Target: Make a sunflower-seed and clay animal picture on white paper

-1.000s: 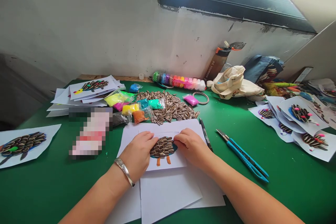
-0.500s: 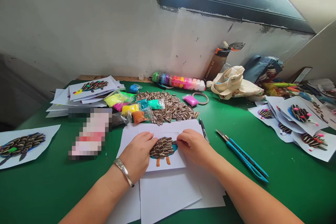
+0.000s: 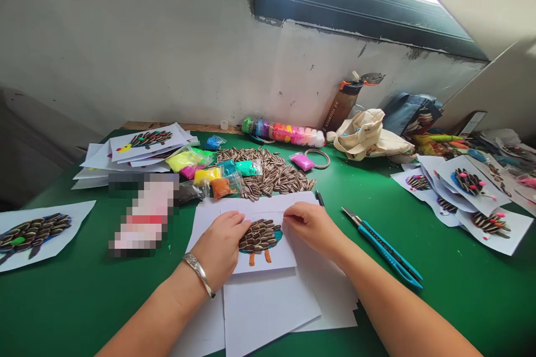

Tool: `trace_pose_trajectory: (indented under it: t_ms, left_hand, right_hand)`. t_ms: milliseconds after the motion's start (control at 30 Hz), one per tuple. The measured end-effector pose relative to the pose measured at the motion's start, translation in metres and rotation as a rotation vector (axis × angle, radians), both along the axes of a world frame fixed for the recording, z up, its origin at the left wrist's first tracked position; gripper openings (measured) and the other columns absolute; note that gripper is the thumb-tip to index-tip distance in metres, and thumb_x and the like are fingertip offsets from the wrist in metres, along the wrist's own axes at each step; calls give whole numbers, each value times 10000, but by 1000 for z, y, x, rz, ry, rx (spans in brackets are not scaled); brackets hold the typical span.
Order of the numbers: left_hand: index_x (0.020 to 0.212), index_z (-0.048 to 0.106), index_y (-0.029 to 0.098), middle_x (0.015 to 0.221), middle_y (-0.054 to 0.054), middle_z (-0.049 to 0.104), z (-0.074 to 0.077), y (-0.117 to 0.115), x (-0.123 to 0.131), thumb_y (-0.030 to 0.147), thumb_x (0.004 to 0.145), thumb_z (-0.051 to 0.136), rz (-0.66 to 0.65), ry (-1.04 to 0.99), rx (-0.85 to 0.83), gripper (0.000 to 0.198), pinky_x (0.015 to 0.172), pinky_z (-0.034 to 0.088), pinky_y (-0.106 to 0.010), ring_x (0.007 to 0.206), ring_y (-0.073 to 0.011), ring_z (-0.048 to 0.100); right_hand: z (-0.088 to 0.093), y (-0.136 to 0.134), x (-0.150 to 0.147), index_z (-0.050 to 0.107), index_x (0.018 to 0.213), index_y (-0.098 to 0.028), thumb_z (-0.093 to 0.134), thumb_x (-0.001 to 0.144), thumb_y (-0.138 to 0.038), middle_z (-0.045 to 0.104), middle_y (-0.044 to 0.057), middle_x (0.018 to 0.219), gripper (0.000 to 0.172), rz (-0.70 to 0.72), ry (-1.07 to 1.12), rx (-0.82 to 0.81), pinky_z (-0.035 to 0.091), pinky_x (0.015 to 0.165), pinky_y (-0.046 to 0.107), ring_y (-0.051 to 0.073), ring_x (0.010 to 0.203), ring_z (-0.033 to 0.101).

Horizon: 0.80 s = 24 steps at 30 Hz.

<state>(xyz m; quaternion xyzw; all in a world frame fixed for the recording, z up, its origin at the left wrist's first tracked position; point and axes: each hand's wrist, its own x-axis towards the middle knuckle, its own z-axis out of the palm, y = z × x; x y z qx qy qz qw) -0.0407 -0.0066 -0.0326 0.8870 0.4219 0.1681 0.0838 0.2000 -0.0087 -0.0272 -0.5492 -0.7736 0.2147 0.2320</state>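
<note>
A white card (image 3: 274, 259) lies in front of me, bearing a blue clay shape covered in striped sunflower seeds (image 3: 258, 235) with two orange legs. My left hand (image 3: 221, 246) rests on the card's left side, fingers lying flat against the seed shape, a silver bracelet on its wrist. My right hand (image 3: 312, 227) sits at the shape's upper right edge with fingers curled and pinched together; what they hold is hidden. More white sheets (image 3: 268, 307) lie under the card on the green table (image 3: 84, 290).
A pile of sunflower seeds (image 3: 272, 173) and small bags of coloured clay (image 3: 209, 170) lie beyond the card. A blue utility knife (image 3: 383, 245) and a pen (image 3: 320, 198) lie to the right. Finished seed pictures sit at far left (image 3: 33, 231), back left (image 3: 144, 142) and right (image 3: 469, 184).
My right hand has slid slightly right and up along the seed shape's edge. The left hand stays put. The view has tilted a little.
</note>
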Motion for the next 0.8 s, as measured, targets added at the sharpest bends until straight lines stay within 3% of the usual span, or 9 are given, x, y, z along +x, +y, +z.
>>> trace_pose_trajectory:
  t_ms: [200, 400, 600, 800]
  left_hand:
    - [1067, 675, 124, 1074, -134, 673, 3, -1, 0, -29, 729, 368, -10, 2, -28, 482, 942, 507, -416, 1085, -267, 574]
    - [1050, 668, 139, 1061, -125, 662, 1, -1, 0, -37, 726, 385, -9, -14, -51, 464, 952, 497, -405, 1083, -258, 567]
    - [1037, 659, 134, 1052, -130, 656, 3, -2, 2, -25, 748, 401, -7, -24, -79, 420, 960, 486, -414, 1083, -260, 560]
    - [1009, 661, 149, 1029, -121, 660, 4, -3, 1, -19, 751, 404, -4, -47, -72, 402, 954, 487, -418, 1064, -254, 564]
  right_hand:
    - [8, 32, -6, 703, 854, -203, 481, 835, -74, 647, 26, 819, 258, -1, -129, 65, 393, 656, 231, 137, 752, 569]
    - [1, 62, -20, 694, 828, -209, 484, 847, -72, 631, 46, 838, 252, 86, -479, 235, 367, 683, 257, 165, 818, 554]
    - [1, 69, -23, 647, 760, -176, 546, 812, -73, 601, 80, 800, 154, 178, -551, 268, 340, 710, 293, 191, 789, 513]
    - [7, 68, -28, 608, 791, -154, 486, 823, -37, 591, 116, 840, 172, 201, -581, 301, 351, 731, 315, 215, 805, 496]
